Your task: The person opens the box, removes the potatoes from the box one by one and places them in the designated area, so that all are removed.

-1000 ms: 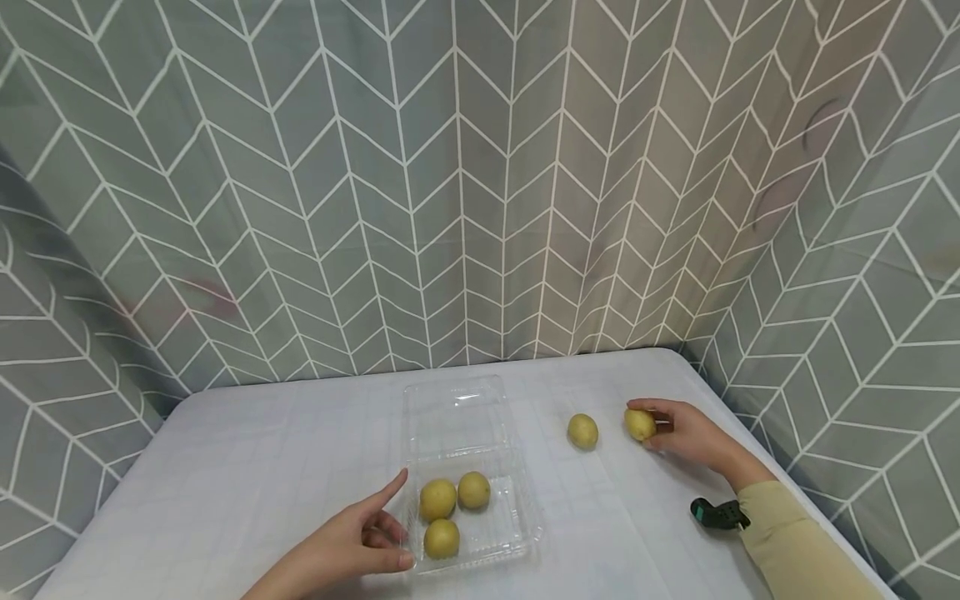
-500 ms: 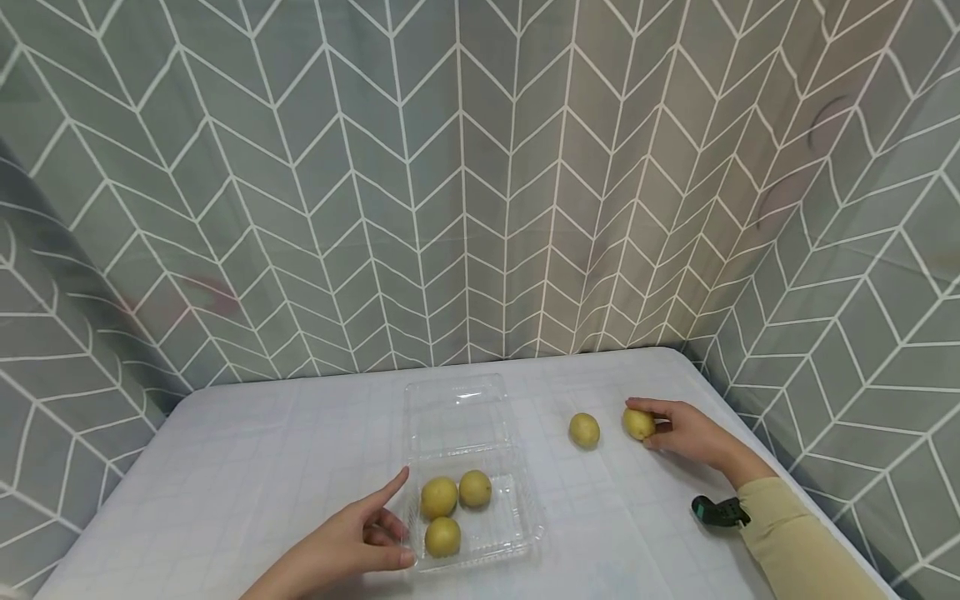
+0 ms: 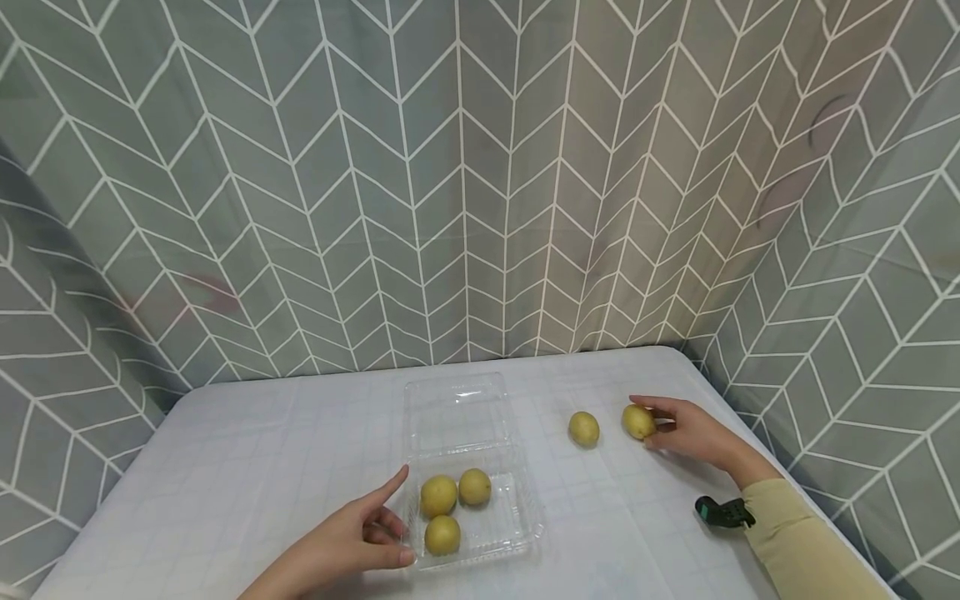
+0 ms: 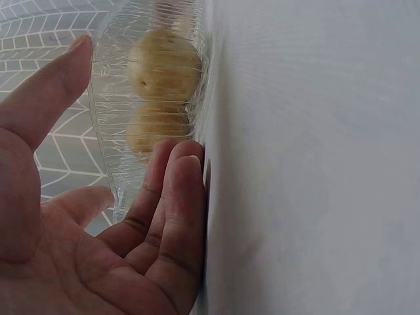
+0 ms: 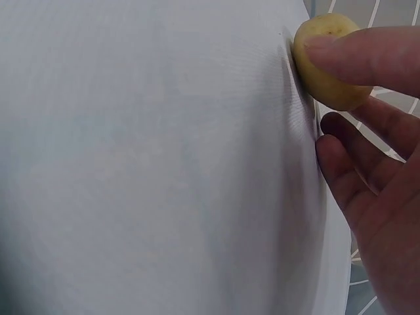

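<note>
On the white table, my right hand (image 3: 686,429) pinches a yellowish potato (image 3: 637,422) at the far right. The thumb lies across this potato (image 5: 328,72) in the right wrist view, while the index finger is partly hidden behind it. Another potato (image 3: 583,429) lies just to its left. My left hand (image 3: 341,537) rests at the left side of a clear plastic clamshell box (image 3: 510,521), thumb and index finger spread apart. Three potatoes (image 3: 438,497) sit in the box's left half. Through the ribbed wall, the left wrist view shows two potatoes (image 4: 164,65) near my fingertips.
The box's clear lid (image 3: 456,414) lies folded back toward the far edge of the white tablecloth (image 3: 262,467). A black wrist device (image 3: 723,512) is at my right cuff. Grey curtains (image 3: 450,183) with white zigzag lines surround the table.
My right hand has shifted very slightly to the right, its index fingertip a little higher over the potato. The left hand, the box and the other potatoes stay in place.
</note>
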The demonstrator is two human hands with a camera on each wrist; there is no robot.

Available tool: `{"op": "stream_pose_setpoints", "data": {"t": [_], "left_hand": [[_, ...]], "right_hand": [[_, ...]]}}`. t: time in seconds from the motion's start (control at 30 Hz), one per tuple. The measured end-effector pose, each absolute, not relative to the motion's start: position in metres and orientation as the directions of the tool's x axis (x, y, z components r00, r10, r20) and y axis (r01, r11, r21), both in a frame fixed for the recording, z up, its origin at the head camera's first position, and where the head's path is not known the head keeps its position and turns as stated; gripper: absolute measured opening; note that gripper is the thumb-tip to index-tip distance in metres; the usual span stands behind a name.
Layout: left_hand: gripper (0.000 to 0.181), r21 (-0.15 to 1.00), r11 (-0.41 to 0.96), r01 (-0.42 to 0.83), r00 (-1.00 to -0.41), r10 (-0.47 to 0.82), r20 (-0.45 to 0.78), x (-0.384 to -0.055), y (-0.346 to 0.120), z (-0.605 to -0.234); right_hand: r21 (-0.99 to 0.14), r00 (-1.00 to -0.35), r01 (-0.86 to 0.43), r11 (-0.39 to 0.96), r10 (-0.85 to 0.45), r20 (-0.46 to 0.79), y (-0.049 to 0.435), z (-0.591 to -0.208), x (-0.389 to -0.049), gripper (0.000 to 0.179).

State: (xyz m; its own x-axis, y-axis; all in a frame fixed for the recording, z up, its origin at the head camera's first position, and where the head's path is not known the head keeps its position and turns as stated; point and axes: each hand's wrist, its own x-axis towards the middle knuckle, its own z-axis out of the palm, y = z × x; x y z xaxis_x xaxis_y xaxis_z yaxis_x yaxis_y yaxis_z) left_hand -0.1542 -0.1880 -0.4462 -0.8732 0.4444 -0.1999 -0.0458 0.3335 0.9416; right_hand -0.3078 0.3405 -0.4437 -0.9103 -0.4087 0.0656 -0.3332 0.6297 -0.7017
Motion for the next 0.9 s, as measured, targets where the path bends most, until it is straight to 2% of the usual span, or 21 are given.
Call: {"op": "stream_pose_setpoints", "data": {"t": [0.23, 0.53, 0.9], "left_hand": [[0.101, 0.941, 0.336, -0.034, -0.875, 0.446, -0.191, -0.154, -0.189, -0.448], [0.103, 0.954, 0.3, -0.028, -0.876, 0.453, -0.168, -0.153, -0.188, -0.446], [0.102, 0.954, 0.295, -0.046, -0.877, 0.445, -0.18, -0.153, -0.187, -0.443]], "right_hand": [[-0.674, -0.896, -0.38, 0.634, -0.434, 0.097, 0.339, -0.429, -0.298, 0.073], [-0.596, -0.875, -0.477, 0.646, -0.411, 0.255, 0.326, -0.401, -0.287, 0.066], [-0.583, -0.789, -0.61, 0.537, -0.486, 0.377, 0.279, -0.38, -0.274, 0.059]]}}
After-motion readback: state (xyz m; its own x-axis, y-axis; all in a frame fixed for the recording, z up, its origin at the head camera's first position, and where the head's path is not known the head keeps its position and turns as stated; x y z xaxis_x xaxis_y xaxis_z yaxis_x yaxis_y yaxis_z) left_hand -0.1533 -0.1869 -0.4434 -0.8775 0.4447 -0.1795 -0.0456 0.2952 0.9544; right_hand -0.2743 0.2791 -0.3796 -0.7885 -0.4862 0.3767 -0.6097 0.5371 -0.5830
